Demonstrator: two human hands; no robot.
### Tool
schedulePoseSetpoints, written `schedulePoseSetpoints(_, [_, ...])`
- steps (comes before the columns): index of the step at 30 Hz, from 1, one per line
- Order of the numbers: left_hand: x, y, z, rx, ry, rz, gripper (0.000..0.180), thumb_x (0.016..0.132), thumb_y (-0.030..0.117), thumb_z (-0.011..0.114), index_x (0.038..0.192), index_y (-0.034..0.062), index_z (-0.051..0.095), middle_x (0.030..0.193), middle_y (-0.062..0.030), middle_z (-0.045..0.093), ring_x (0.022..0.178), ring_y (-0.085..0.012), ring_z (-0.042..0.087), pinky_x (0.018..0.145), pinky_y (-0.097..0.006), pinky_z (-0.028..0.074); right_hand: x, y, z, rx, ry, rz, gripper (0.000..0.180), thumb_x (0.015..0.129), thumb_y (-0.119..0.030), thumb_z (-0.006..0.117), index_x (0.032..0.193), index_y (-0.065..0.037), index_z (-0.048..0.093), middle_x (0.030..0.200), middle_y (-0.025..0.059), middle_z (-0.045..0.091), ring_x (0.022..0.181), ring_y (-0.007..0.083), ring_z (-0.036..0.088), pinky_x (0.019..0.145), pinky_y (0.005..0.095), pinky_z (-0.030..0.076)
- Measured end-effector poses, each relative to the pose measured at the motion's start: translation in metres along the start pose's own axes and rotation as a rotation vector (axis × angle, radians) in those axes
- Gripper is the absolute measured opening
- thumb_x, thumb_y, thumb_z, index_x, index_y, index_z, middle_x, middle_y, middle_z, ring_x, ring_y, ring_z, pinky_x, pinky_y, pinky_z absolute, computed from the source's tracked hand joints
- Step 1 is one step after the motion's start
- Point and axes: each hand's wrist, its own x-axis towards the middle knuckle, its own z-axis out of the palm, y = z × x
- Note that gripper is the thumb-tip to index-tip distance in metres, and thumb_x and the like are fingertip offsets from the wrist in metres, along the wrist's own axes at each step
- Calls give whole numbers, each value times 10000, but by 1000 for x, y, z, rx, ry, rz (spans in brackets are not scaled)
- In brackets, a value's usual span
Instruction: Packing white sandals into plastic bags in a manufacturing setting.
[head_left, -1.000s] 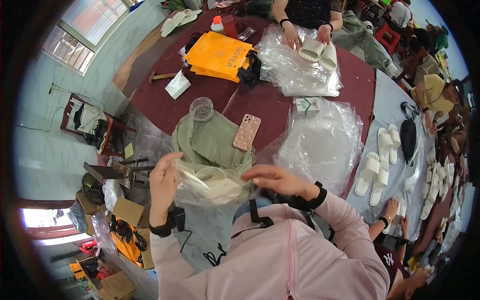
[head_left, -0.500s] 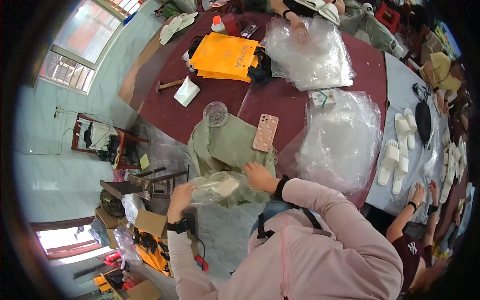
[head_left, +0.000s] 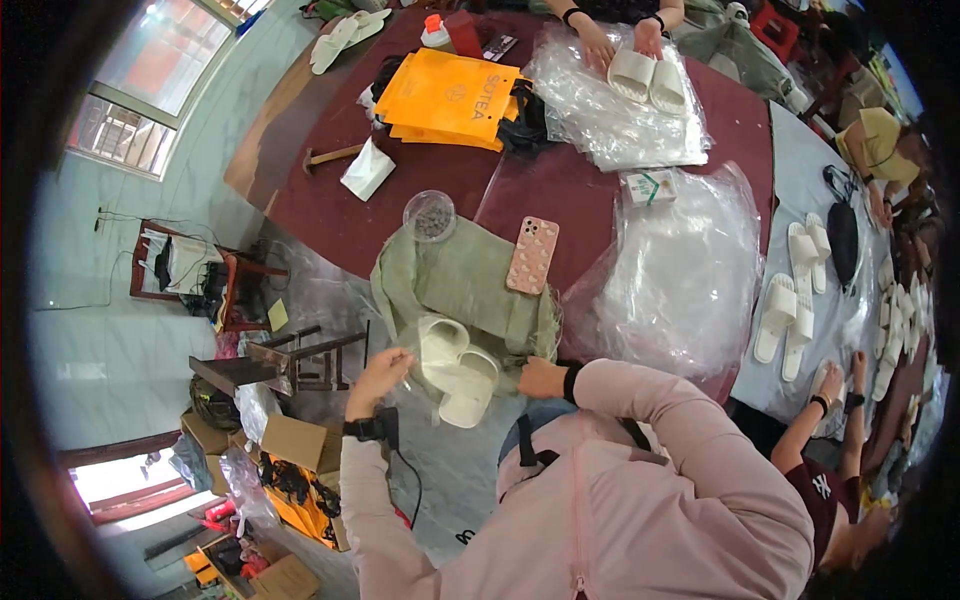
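Observation:
A pair of cream slippers (head_left: 468, 392) lies between my hands at the near edge of the table, over a grey-green cloth (head_left: 465, 275). Clear film of a plastic bag shows faintly around them. On the left, my left hand (head_left: 382, 374) is closed, its fingertips pinched at the bag's side. My right hand (head_left: 541, 378) is closed too, at the bag's right side by the cloth's frayed edge. What exactly its fingers grip is partly hidden. A phone in a pink heart-patterned case (head_left: 532, 255) and a round clear tub of small grey pieces (head_left: 430, 217) sit beyond.
Stacked clear plastic bags (head_left: 680, 275) lie to the right, with a small box (head_left: 650, 187) on them. Orange bags (head_left: 450, 98), a hammer (head_left: 332, 156) and a white packet (head_left: 368, 170) are farther back. Across the table, a co-worker's hands (head_left: 597, 48) are by white slippers (head_left: 648, 82).
The cream slippers have swung from lying sideways to pointing more toward me, and show larger. My hands have moved slightly apart. Across the table, the co-worker has set slippers on the bags.

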Motion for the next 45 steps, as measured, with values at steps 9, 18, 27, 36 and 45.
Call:
schedulePoseSetpoints(9, [99,-59,67,-337,119,35,166,895,164,486,910,10,547,844,-68,623,814,-152,606,740,-261,453,-32,13,-30,72,-70,11,121,685,-165,593,781,-124,654,731,68,639,786,262,622,703,382,452])
schedulePoseSetpoints(18, [134,56,142,575,-111,127,460,850,327,541,1160,-7,477,1123,-268,513,1060,-396,484,860,-404,399,-52,44,-104,-75,772,367,626,705,-134,592,1299,-124,396,1385,206,273,1020,386,533,771,450,467])
schedulePoseSetpoints(27, [210,235,169,-507,192,323,919,854,503,506,1399,-28,-10,1461,-222,27,1349,-324,118,1083,-388,152,-117,57,-121,549,937,1020,791,746,-91,552,1403,-84,111,1380,306,198,917,439,556,731,477,475])
schedulePoseSetpoints(36, [294,223,192,-753,565,-139,1144,651,432,760,1389,-35,22,1346,-185,357,1155,-314,433,953,-396,378,-225,27,-41,564,656,1454,719,774,-153,549,1396,-120,190,1387,217,292,1129,397,451,919,463,390])
schedulePoseSetpoints(45, [325,218,165,-627,323,66,1115,657,435,768,1431,172,10,1320,-126,358,1098,-231,422,923,-383,384,-259,32,-18,619,795,1509,821,729,-98,554,1422,-188,124,1429,267,122,1046,450,489,857,448,440])
